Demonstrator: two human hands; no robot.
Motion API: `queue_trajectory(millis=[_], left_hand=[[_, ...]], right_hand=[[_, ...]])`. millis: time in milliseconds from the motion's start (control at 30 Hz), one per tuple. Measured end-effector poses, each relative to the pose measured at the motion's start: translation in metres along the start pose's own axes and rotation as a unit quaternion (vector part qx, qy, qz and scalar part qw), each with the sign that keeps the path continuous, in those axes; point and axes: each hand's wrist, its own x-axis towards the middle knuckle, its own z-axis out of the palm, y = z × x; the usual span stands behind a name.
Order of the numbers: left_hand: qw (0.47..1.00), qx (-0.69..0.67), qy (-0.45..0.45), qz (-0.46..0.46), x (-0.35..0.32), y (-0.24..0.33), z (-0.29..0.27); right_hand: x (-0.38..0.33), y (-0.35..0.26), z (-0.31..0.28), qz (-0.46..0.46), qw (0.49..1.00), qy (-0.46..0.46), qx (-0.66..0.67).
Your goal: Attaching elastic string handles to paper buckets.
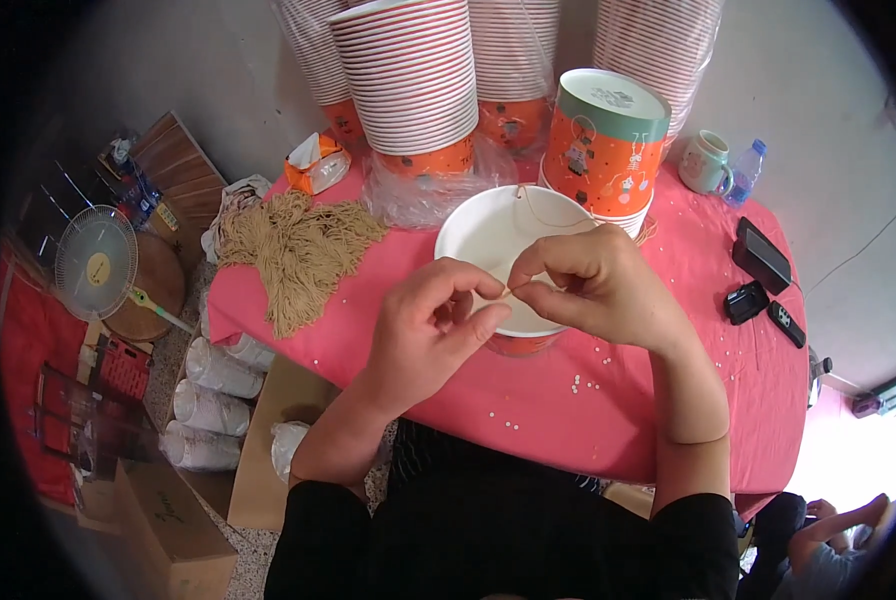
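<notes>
String (540, 218), thin and tan, at table centre, pinched between fingertips of left hand (430, 328) and right hand (593, 285) over open white bucket (468, 235), one end apparently threaded through rim at 12 o'clock, handle seemingly unfinished, untied bundle (298, 250) waiting at 9 o'clock.

A single camera sits on the person's head, facing steeply down and forward onto the pink table (608, 400), close above it, with floor left of the table bending at the rim.
</notes>
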Motion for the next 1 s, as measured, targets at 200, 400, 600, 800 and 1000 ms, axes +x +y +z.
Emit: queue_trajectory(millis=[200, 400, 600, 800, 1000], left_hand=[[0.928, 0.343, -0.018, 0.144, -0.009, 0.002, 0.003], [0.921, 0.33, -0.043, 0.2, -0.014, -0.018, 0.004], [0.859, 0.405, -0.011, 0.312, -0.021, -0.014, 0.002], [0.818, 0.436, 0.011, 0.375, -0.025, -0.013, 0.001], [0.814, 0.436, 0.008, 0.384, -0.024, -0.011, 0.0]], right_hand=[[0.002, 0.012, -0.014, -0.004, 0.993, -0.119, 0.004], [0.004, 0.007, -0.011, 0.028, 0.982, -0.183, -0.023], [-0.002, -0.004, -0.013, 0.019, 0.98, -0.18, -0.086], [-0.007, -0.008, -0.008, -0.019, 0.981, -0.169, -0.096], [-0.006, -0.005, -0.007, -0.018, 0.978, -0.183, -0.096]])
